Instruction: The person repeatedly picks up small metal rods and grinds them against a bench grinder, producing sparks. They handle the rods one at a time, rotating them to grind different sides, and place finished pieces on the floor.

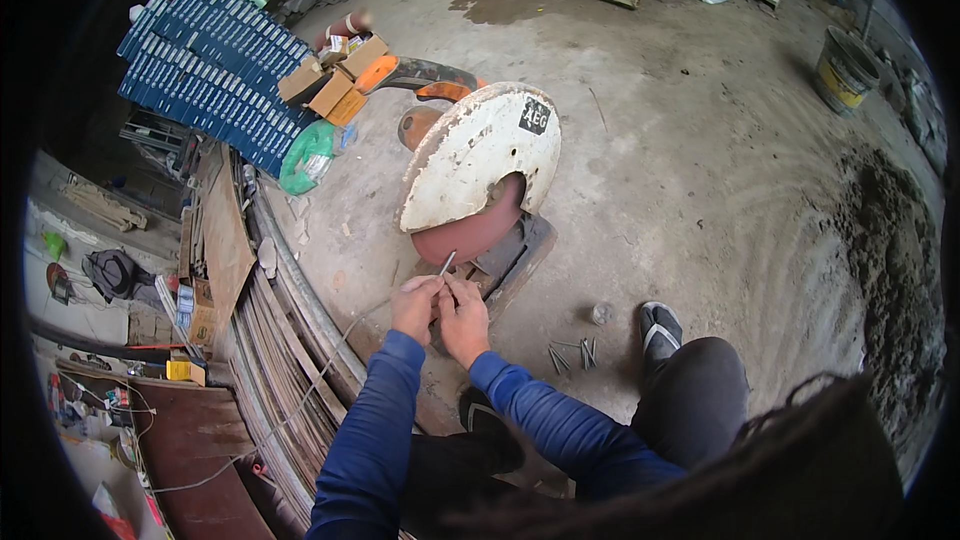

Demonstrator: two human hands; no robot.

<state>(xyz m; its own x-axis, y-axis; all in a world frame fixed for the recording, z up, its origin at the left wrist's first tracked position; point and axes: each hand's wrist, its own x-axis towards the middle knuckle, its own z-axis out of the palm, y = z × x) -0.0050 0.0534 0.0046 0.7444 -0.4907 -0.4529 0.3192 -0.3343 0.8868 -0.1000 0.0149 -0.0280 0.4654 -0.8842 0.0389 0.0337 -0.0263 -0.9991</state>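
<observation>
My left hand (414, 307) and my right hand (464, 322) are closed together around a thin grey metal rod (447, 263). Its upper end points away from me at the lower edge of a red-brown abrasive disc (466, 234); I cannot tell whether they touch. A worn white guard (484, 147) covers most of the disc on a cut-off saw, whose orange and black handle (418, 74) lies beyond. Below the disc is the saw's dark base (520, 251). Several similar metal rods (574, 353) lie on the floor right of my hands, near a small clear cup (601, 313).
Long pipes and strips (290, 360) run along my left, with a cable (325, 370) across them. Blue stacked boxes (215, 70) and open cartons (335, 90) stand far left. A bucket (847, 70) is far right, above dark loose dirt (885, 260). My sandalled foot (660, 328) is nearby.
</observation>
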